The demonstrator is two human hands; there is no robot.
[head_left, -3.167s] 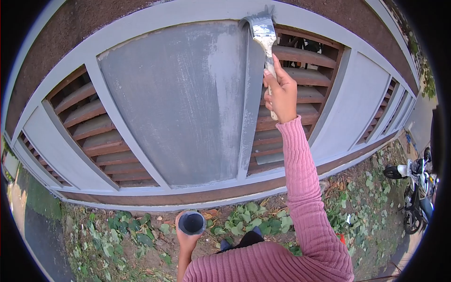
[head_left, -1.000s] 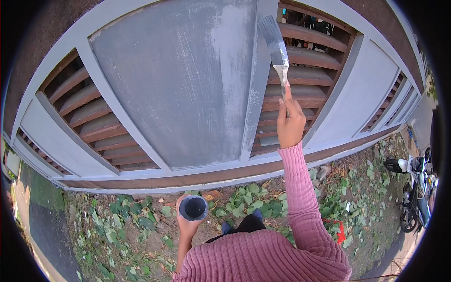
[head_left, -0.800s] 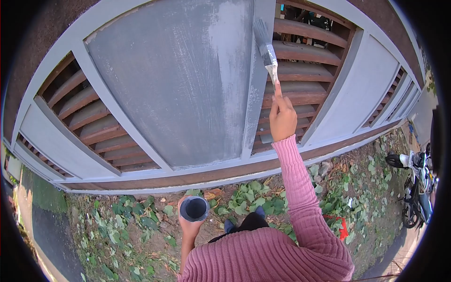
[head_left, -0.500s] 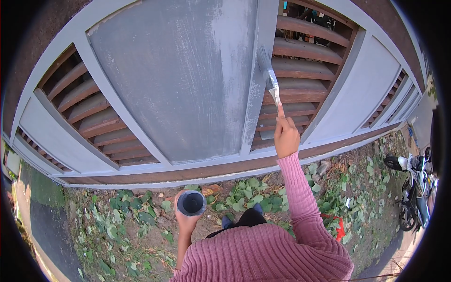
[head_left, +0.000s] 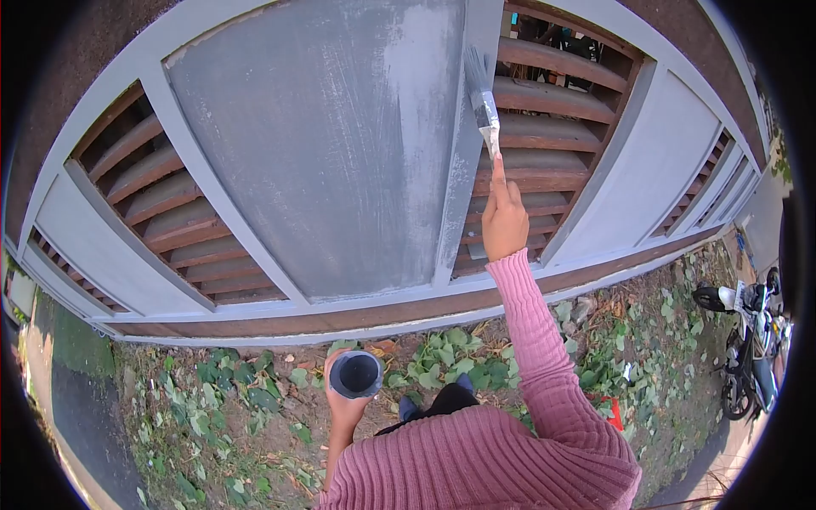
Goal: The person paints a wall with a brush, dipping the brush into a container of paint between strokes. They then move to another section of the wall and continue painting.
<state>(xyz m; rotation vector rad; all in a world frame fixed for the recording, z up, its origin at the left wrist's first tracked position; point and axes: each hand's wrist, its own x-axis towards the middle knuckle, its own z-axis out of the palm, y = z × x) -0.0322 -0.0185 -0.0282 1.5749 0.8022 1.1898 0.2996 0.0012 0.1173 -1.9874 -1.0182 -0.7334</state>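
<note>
- Two bare hands show, each closed on something.
- The right hand [head_left: 506, 217] pinches the handle of a paintbrush [head_left: 486, 115], its index finger stretched along the handle and the other fingers curled in.
- The paintbrush points up and slightly left, its grey bristles [head_left: 477, 68] at the face of a grey upright post [head_left: 461, 166]; whether they press on it cannot be told.
- Pale and dark paint smears the brush's metal band, and any maker's mark there is too small to read.
- The left hand [head_left: 340, 410] is wrapped around the side of a round cup [head_left: 356, 375], low and well apart from the paintbrush; the cup's mouth faces the camera and its inside is dark grey.
- Left of the post is a grey panel [head_left: 297, 161], streaky, with a paler patch near its right edge.
- Right of the post are reddish-brown slats [head_left: 557, 100].
- Green leaves [head_left: 442, 355] lie across the ground below.
- At far right stands a motorcycle [head_left: 755, 340]; lettering on its pale plate [head_left: 740, 296], if any, is too small to read.
</note>
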